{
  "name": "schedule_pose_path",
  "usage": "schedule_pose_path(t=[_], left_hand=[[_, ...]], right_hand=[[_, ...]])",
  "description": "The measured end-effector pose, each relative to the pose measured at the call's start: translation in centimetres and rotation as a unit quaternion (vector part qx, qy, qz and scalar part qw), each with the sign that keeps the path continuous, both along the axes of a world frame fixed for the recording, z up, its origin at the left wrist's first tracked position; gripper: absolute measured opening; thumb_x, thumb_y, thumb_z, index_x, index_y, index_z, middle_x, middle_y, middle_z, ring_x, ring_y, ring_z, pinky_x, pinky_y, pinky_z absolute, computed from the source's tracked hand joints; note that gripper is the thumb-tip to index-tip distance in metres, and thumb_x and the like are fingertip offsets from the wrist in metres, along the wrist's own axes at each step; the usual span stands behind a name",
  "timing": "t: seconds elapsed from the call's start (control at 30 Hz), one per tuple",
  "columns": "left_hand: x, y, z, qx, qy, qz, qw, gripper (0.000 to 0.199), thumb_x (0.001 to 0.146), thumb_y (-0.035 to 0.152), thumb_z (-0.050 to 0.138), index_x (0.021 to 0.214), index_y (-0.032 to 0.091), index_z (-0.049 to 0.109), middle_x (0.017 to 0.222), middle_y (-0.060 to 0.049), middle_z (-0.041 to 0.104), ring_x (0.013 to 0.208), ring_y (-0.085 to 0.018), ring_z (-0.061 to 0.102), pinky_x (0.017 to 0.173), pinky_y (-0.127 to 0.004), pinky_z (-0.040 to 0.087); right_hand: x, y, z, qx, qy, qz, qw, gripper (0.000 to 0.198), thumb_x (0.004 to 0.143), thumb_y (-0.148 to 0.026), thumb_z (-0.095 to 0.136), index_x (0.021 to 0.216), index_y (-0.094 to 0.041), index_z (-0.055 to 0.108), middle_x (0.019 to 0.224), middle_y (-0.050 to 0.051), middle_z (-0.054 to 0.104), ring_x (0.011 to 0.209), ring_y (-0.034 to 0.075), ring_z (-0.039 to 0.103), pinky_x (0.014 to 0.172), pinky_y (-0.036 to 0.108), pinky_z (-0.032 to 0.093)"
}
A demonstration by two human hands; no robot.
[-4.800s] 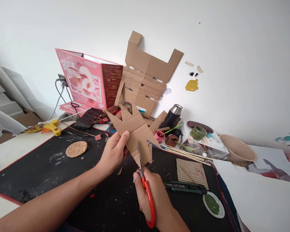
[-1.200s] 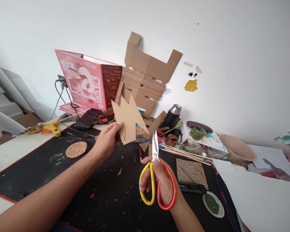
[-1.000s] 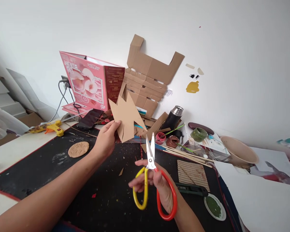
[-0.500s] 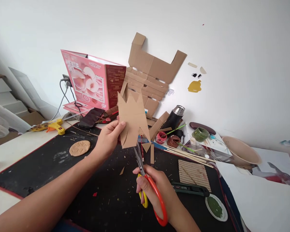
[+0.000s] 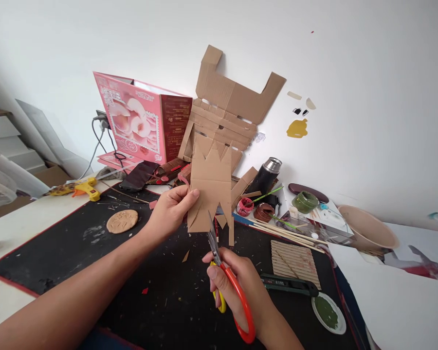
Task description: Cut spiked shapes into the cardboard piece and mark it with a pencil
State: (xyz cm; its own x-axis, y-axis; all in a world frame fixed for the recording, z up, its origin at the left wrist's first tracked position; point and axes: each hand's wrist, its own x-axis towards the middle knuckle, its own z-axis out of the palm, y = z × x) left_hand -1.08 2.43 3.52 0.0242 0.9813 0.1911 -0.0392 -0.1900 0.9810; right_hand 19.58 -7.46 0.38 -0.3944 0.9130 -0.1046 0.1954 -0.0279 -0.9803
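Left hand [image 5: 172,208] clamped on jagged cardboard cutout [image 5: 211,177], thumb on front face, fingers mostly hidden behind; cutout held up over black mat [image 5: 65,253], extending up and right from that hand. Top edge zigzags in points, pointed tab at lower right, slit at lower left, creases running across. Right hand [image 5: 237,278] wrapped around scissors [image 5: 215,254], one red handle and one yellow, thumb on the red side; blades point up from the hand and overlap cutout's lower edge, but can't tell whether they bite into it. Hands apart from each other, right one lower. Left of left hand: round embossed clay disc [image 5: 122,221] lying on mat; farther left, yellow glue gun [image 5: 88,190]; beyond that hand, dark smartphone [image 5: 138,176] and pink box with peach print [image 5: 135,116]. Between the hands, below cutout: small triangular cardboard scrap [image 5: 185,256]; red scrap [image 5: 145,291] nearer the wearer. Right of right hand: dark green utility knife [image 5: 290,285], corrugated cardboard square [image 5: 295,262] just beyond it, white dish of green paint [image 5: 341,323] beside its end. Beyond right hand: narrow cardboard strip [image 5: 231,232], pale wooden sticks [image 5: 284,233], open jars of pink paint [image 5: 245,206] and brown paint [image 5: 264,212], black thermos [image 5: 264,177] tilted. Farther beyond both hands: flattened cardboard box [image 5: 233,97] leaning on wall.
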Motion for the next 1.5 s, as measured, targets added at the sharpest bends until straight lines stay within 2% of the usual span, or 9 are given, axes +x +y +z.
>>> schedule_pose_path(t=[0.17, 0.6, 1.0, 1.5], left_hand=[[0.06, 0.03, 0.06, -0.001, -0.003, -0.005, 1.000, 0.051, 0.080, 0.064, 0.077, 0.066, 0.020, 0.057, 0.061, 0.004, 0.049, 0.052, -0.010, 0.040, 0.048, -0.022, 0.034], [0.04, 0.15, -0.33, -0.002, -0.015, -0.009, 1.000, 0.052, 0.080, 0.064, 0.077, 0.066, 0.018, 0.058, 0.063, 0.004, 0.051, 0.055, -0.010, 0.041, 0.050, -0.021, 0.037], [0.25, 0.04, -0.41, -0.016, -0.029, -0.025, 0.999, 0.050, 0.079, 0.065, 0.079, 0.072, 0.018, 0.065, 0.066, 0.002, 0.060, 0.056, -0.011, 0.049, 0.051, -0.022, 0.042], [0.31, 0.12, -0.41, 0.000, -0.016, -0.014, 1.000, 0.046, 0.082, 0.059, 0.077, 0.068, 0.018, 0.061, 0.061, 0.004, 0.054, 0.051, -0.009, 0.043, 0.047, -0.020, 0.036]], right_hand=[[-0.08, 0.02, 0.18, 0.000, 0.002, 0.001, 1.000, 0.051, 0.101, -0.068, 0.061, 0.113, -0.018, 0.068, 0.068, -0.002, 0.059, 0.048, 0.013, 0.058, 0.047, 0.023, 0.047], [-0.12, 0.01, 0.34, 0.002, 0.014, 0.010, 1.000, 0.050, 0.101, -0.066, 0.063, 0.112, -0.017, 0.068, 0.069, -0.002, 0.059, 0.049, 0.012, 0.058, 0.046, 0.021, 0.047], [-0.04, 0.14, 0.49, -0.003, -0.006, 0.009, 1.000, 0.051, 0.100, -0.067, 0.062, 0.112, -0.017, 0.068, 0.069, -0.002, 0.059, 0.050, 0.013, 0.059, 0.047, 0.022, 0.048], [-0.10, 0.15, 0.61, -0.004, -0.003, 0.005, 1.000, 0.050, 0.099, -0.066, 0.064, 0.111, -0.018, 0.069, 0.069, -0.002, 0.058, 0.051, 0.013, 0.059, 0.046, 0.021, 0.049]])
